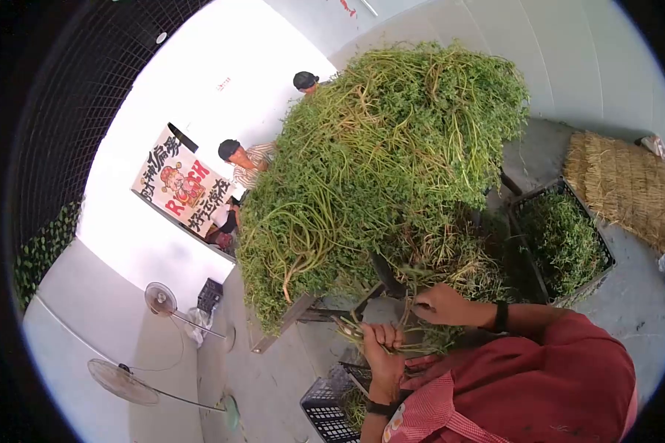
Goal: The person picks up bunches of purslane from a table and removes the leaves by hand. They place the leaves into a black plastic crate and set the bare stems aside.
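A big heap of green leafy stems [377,162] is piled on a table in front of me. My left hand [380,348], a dark band at its wrist, is closed around a small bundle of green stems [351,328] below the heap. Just beside it, my right hand [437,303], with a black wristband, pinches stems at the heap's lower edge. Both arms come out of red sleeves [539,376].
A black crate [561,244] of greens stands to the right, next to a straw bale [628,184]. Another black crate [329,410] sits below my hands. Two fans [159,299] stand at the left. Two people [247,159] work behind the heap, near a poster [181,184].
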